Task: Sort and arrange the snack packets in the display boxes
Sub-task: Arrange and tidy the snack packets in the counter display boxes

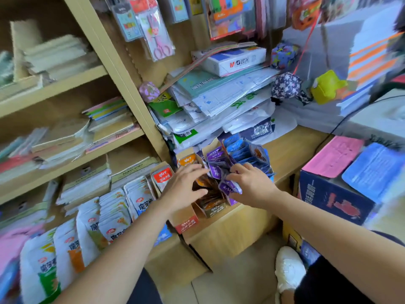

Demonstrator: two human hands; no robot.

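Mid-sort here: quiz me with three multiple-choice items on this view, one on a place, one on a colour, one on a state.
1. The blue packets stand where from the purple packets? A left; B right; C underneath.
2. Which colour are the packets in the right grip? A purple; B green; C yellow.
3. The left grip is: A spread open; B clenched on scissors; C out of view.
Answers: B, blue packets sit rightmost; A, purple foil shows between its fingers; A, fingers fan over brown packets.
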